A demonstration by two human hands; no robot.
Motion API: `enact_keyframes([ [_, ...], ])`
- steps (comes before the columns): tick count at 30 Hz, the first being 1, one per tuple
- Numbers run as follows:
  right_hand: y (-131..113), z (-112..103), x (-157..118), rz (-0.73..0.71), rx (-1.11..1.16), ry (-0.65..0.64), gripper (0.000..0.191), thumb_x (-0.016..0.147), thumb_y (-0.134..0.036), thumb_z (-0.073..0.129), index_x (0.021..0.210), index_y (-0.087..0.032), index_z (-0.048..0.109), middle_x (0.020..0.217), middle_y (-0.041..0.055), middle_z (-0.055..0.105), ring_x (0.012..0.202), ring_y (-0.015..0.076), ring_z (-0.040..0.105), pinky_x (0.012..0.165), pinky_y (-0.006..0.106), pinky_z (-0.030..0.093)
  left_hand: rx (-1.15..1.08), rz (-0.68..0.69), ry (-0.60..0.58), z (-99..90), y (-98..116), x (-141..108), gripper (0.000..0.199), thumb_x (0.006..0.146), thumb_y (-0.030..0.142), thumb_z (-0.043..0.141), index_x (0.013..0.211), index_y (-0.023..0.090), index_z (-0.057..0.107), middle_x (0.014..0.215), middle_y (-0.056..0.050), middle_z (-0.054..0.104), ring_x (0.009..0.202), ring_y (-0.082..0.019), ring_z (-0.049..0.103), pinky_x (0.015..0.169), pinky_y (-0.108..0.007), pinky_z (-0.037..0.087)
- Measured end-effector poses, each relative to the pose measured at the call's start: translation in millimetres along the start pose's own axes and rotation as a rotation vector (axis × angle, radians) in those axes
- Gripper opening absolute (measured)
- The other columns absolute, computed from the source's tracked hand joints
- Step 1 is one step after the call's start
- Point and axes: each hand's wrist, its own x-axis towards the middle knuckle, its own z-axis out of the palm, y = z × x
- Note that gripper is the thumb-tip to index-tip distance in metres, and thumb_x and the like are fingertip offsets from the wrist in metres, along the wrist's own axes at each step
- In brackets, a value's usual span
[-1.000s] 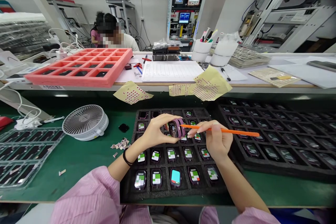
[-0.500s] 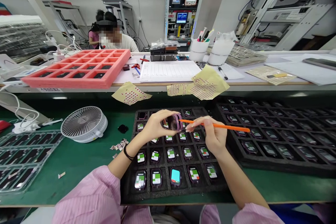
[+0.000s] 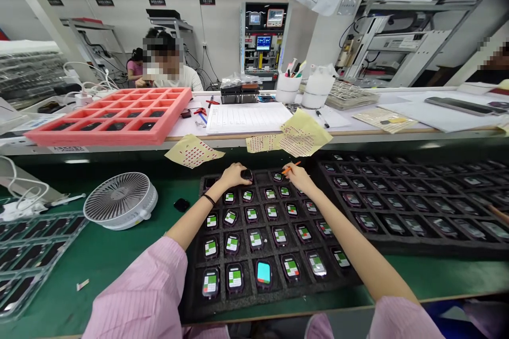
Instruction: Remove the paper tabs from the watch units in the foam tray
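Observation:
At the back row of the black foam tray [image 3: 254, 299], my left hand [image 3: 233, 176] pinches a dark-screened smartwatch [image 3: 247, 174]. Its lower part is at a compartment; I cannot tell whether it rests on the foam. My right hand [image 3: 300, 178] grips a thin orange stick [image 3: 293, 168], mostly hidden by the fingers. The right fingertips are beside another smartwatch [image 3: 278, 176] in the back row, whose screen is lit. Rows of smartwatches with green and white screens fill the compartments nearer me, and one watch [image 3: 263, 273] at the front shows a turquoise screen.
A second black tray of watches [image 3: 374, 201] lies to the right. On the left are a round fan [image 3: 121, 198], a clear plastic tray [image 3: 32, 254] and a loose dark piece [image 3: 182, 205]. A red foam tray [image 3: 155, 135] sits on the shelf. A person [image 3: 170, 71] sits beyond.
Both hands have moved away from me and apart, from above the tray to its back row. The left hand carried the watch there; the orange stick has left the watch, staying in my right hand.

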Motion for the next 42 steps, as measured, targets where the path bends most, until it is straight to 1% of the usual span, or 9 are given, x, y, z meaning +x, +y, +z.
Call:
enact_keyframes([
  [8, 0.1, 31.7, 10.5, 0.147, -0.233, 0.010, 0.025, 0.088, -0.010, 0.046, 0.107, -0.006, 0.061, 0.102, 0.0246, 0.067, 0.104, 0.0336, 0.063, 0.086, 0.040, 0.045, 0.027, -0.014, -0.021, 11.6, 31.9, 15.6, 0.048, 0.079, 0.047, 0.066, 0.116, 0.017, 0.063, 0.130, -0.013, 0.053, 0.122, -0.030, 0.046, 0.098, -0.040, 0.039],
  [12, 7.9, 34.3, 19.9, 0.155, -0.200, 0.024, 0.022, 0.092, -0.016, 0.049, 0.110, -0.009, 0.060, 0.106, 0.0172, 0.067, 0.104, 0.0268, 0.063, 0.090, 0.041, 0.045, 0.043, -0.081, -0.073, -15.1, 6.0, -22.0, 0.034, 0.085, 0.044, 0.057, 0.104, 0.018, 0.066, 0.115, -0.010, 0.061, 0.109, -0.025, 0.056, 0.090, -0.033, 0.043],
  [15, 14.6, 36.9, 29.9, 0.152, -0.118, 0.022, 0.022, 0.093, -0.026, 0.052, 0.109, -0.012, 0.060, 0.109, 0.0100, 0.064, 0.100, 0.0209, 0.062, 0.089, 0.041, 0.049, 0.066, -0.164, -0.216, -36.9, -21.8, -63.1, 0.019, 0.074, 0.036, 0.068, 0.082, 0.019, 0.067, 0.090, -0.005, 0.067, 0.087, -0.022, 0.063, 0.075, -0.027, 0.047],
  [19, 19.0, 43.6, 40.5, 0.165, 0.022, -0.037, 0.022, 0.093, -0.031, 0.055, 0.104, -0.013, 0.060, 0.096, 0.0051, 0.065, 0.080, 0.0149, 0.064, 0.073, 0.034, 0.054, 0.089, -0.243, -0.308, -45.0, -42.1, -107.3, 0.029, 0.061, 0.026, 0.074, 0.088, 0.019, 0.065, 0.098, -0.006, 0.066, 0.091, -0.024, 0.063, 0.071, -0.026, 0.047],
  [23, 20.2, 46.0, 42.1, 0.192, 0.175, -0.079, 0.018, 0.093, -0.029, 0.055, 0.094, -0.012, 0.060, 0.075, -0.0009, 0.062, 0.055, 0.0081, 0.057, 0.054, 0.023, 0.049, 0.070, -0.275, -0.289, -39.0, -50.3, -122.6, 0.039, 0.066, 0.029, 0.068, 0.102, 0.017, 0.061, 0.113, -0.011, 0.060, 0.107, -0.028, 0.057, 0.081, -0.029, 0.047],
  [27, 17.0, 41.2, 34.0, 0.183, 0.386, -0.062, 0.013, 0.093, -0.021, 0.049, 0.090, -0.011, 0.057, 0.058, -0.0032, 0.056, 0.039, 0.0067, 0.050, 0.038, 0.017, 0.033, 0.003, -0.244, -0.300, -38.5, -62.0, -121.8, 0.040, 0.070, 0.027, 0.064, 0.108, 0.015, 0.060, 0.111, -0.010, 0.062, 0.103, -0.024, 0.059, 0.083, -0.026, 0.046],
  [31, 6.0, 31.3, 19.2, 0.169, 0.629, -0.059, 0.016, 0.091, -0.025, 0.045, 0.095, -0.013, 0.054, 0.056, -0.0021, 0.056, 0.039, 0.0087, 0.053, 0.034, 0.017, 0.025, -0.019, -0.218, -0.286, -35.6, -68.1, -119.2, 0.040, 0.067, 0.033, 0.067, 0.104, 0.018, 0.062, 0.109, -0.010, 0.063, 0.105, -0.027, 0.058, 0.082, -0.028, 0.046],
  [37, -17.0, 15.9, -12.2, 0.158, 0.897, -0.232, 0.032, 0.073, -0.029, 0.066, 0.100, -0.015, 0.057, 0.071, 0.0023, 0.064, 0.051, 0.0124, 0.061, 0.038, 0.018, 0.032, -0.047, -0.224, -0.203, -26.3, -72.7, -117.3, 0.038, 0.059, 0.030, 0.073, 0.093, 0.016, 0.061, 0.102, -0.011, 0.062, 0.103, -0.029, 0.057, 0.084, -0.033, 0.046],
  [42, -40.6, 6.1, -36.0, 0.087, 1.033, -0.353, 0.045, 0.060, -0.025, 0.079, 0.101, -0.017, 0.062, 0.083, 0.0014, 0.066, 0.060, 0.0129, 0.066, 0.041, 0.019, 0.036, -0.612, -0.282, -0.032, -39.0, -62.9, -122.8, 0.045, 0.058, 0.038, 0.076, 0.090, 0.017, 0.051, 0.094, -0.007, 0.065, 0.087, -0.020, 0.061, 0.074, -0.032, 0.049],
])
